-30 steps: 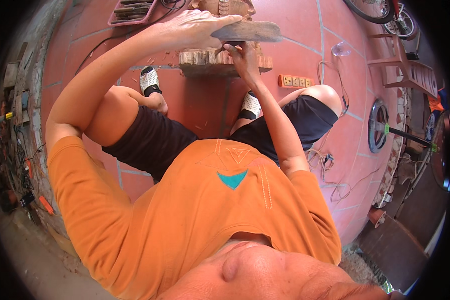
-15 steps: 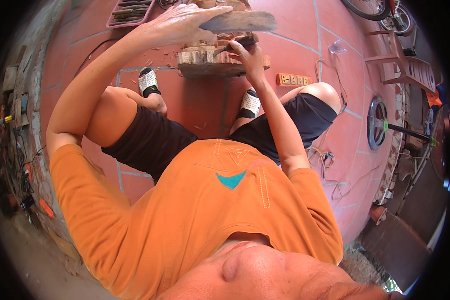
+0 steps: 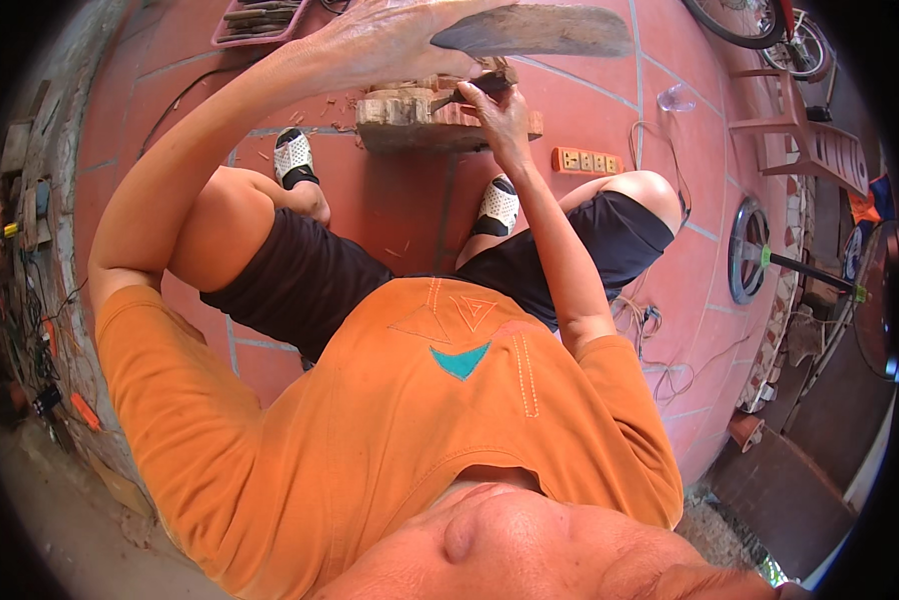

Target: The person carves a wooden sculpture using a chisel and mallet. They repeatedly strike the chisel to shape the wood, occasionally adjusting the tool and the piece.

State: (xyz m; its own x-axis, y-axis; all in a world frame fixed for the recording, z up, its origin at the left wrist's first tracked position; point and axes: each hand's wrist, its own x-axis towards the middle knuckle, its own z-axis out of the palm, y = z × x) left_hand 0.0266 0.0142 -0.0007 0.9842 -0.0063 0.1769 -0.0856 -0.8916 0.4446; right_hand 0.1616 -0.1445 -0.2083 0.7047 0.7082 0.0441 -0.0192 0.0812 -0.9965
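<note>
My left hand (image 3: 395, 42) is closed round one end of a flat, worn wooden bat (image 3: 545, 32) with a rounded tip. The bat points to the right, above my right hand (image 3: 502, 118). That hand grips a dark chisel (image 3: 448, 101) with a short handle, its fingers wrapped round it. Slanting down to the left, the chisel's thin end reaches the thick carved wood block (image 3: 410, 125) on the floor; whether it touches the wood I cannot tell. My left hand and the bat hide most of the block's far part.
Wood chips lie on the red tiles round the block. A pink tray (image 3: 260, 38) of several tools stands at the far left. An orange power strip (image 3: 587, 161) lies right of the block, near loose cables. Farther right are a pink plastic chair (image 3: 815, 140) and a bicycle wheel (image 3: 740, 22).
My left hand has moved right with the wooden bat, which now looks larger and covers more of the block. My right hand and the chisel have stayed nearly still.
</note>
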